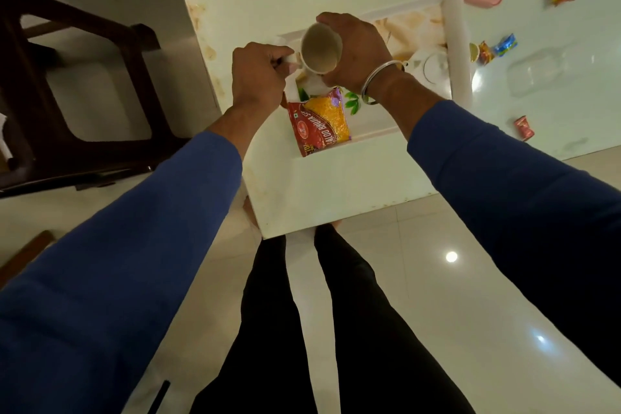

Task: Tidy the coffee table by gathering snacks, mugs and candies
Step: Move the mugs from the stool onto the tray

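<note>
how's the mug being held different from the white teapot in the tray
The mug is lifted off the tray, tipped so its open mouth faces the camera; the teapot sits upright in the tray with its lid on. The left hand grips the mug's handle and the right hand wraps its body; nothing touches the teapot. Both look pale and ceramic.

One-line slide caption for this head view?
Both hands, left hand and right hand, hold a white mug over a tray holding a snack packet; candies lie on the table.
</note>
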